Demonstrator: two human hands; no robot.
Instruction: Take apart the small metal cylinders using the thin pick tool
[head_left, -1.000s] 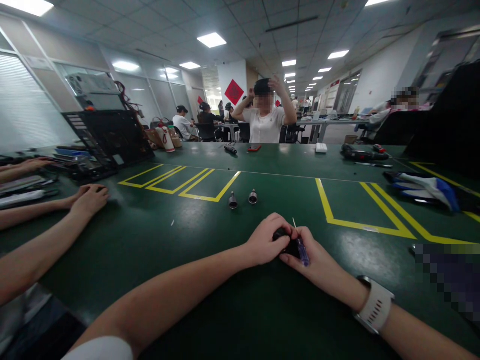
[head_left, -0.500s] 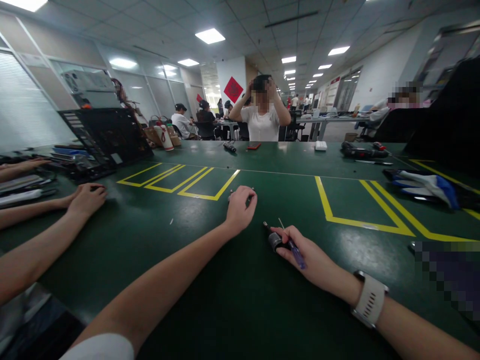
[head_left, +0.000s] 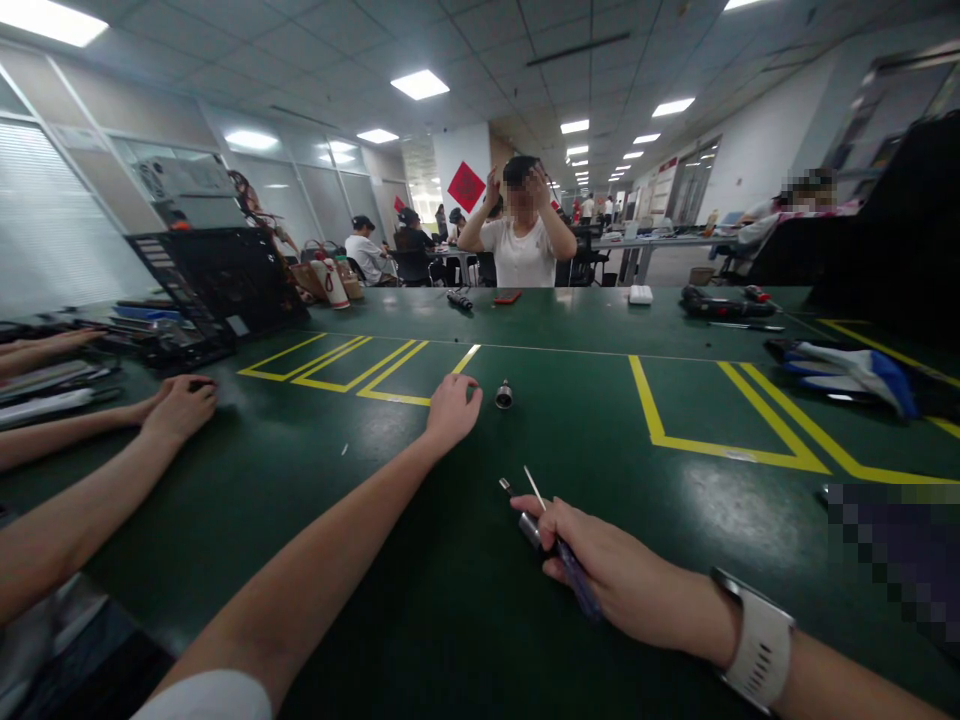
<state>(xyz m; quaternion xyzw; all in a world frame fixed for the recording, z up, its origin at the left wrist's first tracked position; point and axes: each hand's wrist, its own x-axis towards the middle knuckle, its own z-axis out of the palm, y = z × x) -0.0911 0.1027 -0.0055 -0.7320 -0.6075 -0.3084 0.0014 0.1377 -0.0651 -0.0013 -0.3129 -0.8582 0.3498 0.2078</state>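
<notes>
My left hand [head_left: 455, 412] rests over the table by a strip of yellow tape, its fingers loosely bent and apart, holding nothing I can see. Just right of it, a small round metal part [head_left: 504, 397] with a narrow tip stands on the green tabletop [head_left: 420, 520]. My right hand [head_left: 607, 565] is closed around a screwdriver [head_left: 579, 588] with a purple handle and thin shaft. Between the same fingers sits a dark and silver cylindrical piece [head_left: 529, 530] with a slim metal end, pointing forward and left.
Yellow tape outlines [head_left: 739, 458] mark the table. Blue and white gloves [head_left: 862, 370] and a black power tool [head_left: 712, 302] lie to the right. A co-worker's hands [head_left: 180, 405] rest at left, near a black open case [head_left: 217, 275]. Another person [head_left: 521, 240] is across the table.
My left hand has let go of the small round metal part and drawn back left, leaving it standing on the table. My right hand has moved slightly nearer, still holding the screwdriver and cylindrical piece.
</notes>
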